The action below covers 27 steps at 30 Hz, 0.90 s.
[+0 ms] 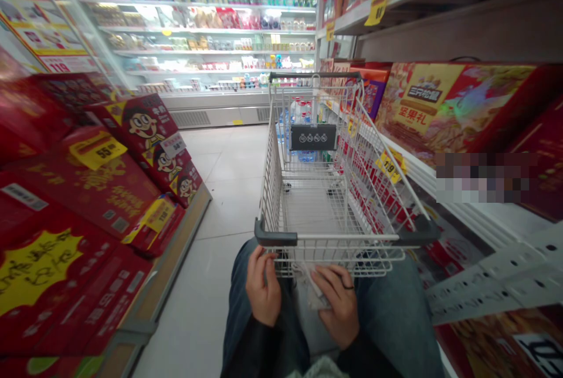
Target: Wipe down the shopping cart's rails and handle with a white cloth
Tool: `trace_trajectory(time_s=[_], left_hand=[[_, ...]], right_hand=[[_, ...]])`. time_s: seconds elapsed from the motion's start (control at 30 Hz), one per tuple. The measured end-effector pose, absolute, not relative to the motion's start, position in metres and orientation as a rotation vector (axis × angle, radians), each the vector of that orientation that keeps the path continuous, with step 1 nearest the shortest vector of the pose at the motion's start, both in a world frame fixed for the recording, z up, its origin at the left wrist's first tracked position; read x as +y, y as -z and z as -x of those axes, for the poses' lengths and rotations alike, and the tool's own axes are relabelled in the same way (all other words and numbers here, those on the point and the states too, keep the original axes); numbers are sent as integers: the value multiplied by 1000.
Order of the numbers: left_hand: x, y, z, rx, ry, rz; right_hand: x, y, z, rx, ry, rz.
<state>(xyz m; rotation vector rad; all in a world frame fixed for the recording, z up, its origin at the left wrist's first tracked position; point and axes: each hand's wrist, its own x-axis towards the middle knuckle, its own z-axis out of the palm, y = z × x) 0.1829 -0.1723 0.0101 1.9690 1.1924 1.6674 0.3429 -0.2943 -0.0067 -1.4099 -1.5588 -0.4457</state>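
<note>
An unloaded wire shopping cart (308, 241) stands before me, its grey-cornered end close to my knees and its dark bar at the far end. My left hand (264, 290) has curled fingers at the cart's near left corner, and the fingertips appear to touch the wires below the grey bumper. Beneath the near rim, my right hand (341, 302), with a dark ring on one finger, is closed on a crumpled whitish packet (314, 293) that looks like thin plastic. Part of that packet lies behind the wires and fingers, so its contents cannot be made out.
Red gift boxes (83, 179) with yellow price tags are stacked on a low platform at left. White shelving (417, 161) with boxed goods runs close along the cart's right side. A lit refrigerated display (211, 102) spans the back. Bottled water (303, 114) stands beyond the cart.
</note>
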Motion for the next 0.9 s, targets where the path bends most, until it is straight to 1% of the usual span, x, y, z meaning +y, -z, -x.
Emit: trace_trajectory(time_s=[0.9], left_hand=[[-172, -7, -181, 1202, -1661, -1992]], right_hand=[[-304, 21, -352, -1546, 424, 1474]])
